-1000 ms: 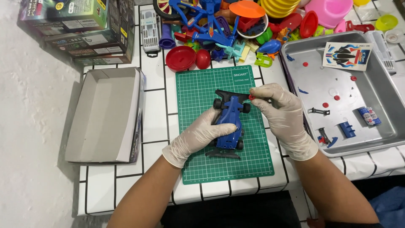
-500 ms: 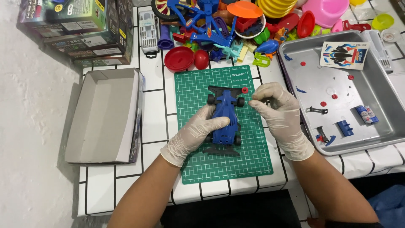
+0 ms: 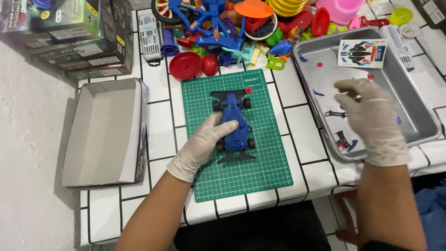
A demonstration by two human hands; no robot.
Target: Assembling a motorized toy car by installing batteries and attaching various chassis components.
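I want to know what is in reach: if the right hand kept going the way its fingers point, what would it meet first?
The right hand points up and left over the metal tray. First in line seems to be the small blue piece, though the hand's height above the tray is unclear.

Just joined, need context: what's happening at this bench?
A person in pale gloves is working on a blue toy race car lying on a green cutting mat. The left hand rests on the car's side, steadying it. The right hand hovers over the metal tray of small loose parts, fingers spread, holding nothing that shows. A small red piece sits by the car's front wing. An open grey box lies to the left.
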